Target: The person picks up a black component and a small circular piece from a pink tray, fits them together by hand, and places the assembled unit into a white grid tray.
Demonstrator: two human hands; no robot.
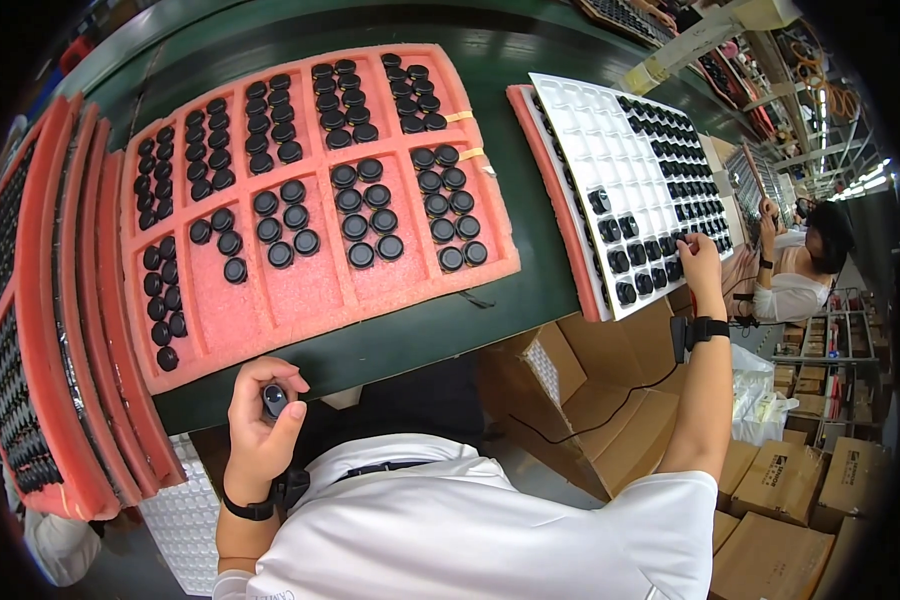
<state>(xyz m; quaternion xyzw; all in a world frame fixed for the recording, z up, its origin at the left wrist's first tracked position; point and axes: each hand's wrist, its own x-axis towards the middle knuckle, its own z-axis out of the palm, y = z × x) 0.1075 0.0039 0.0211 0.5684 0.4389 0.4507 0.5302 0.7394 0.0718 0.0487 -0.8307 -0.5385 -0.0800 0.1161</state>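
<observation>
black cap (274, 399) in left hand (260, 430)

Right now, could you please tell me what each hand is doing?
Left hand: closed around a small black round part.
Right hand: fingertips on a black part in the white tray.

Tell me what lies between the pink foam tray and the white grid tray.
In the head view, only a bare strip of green table separates the pink foam tray from the white grid tray.
</observation>
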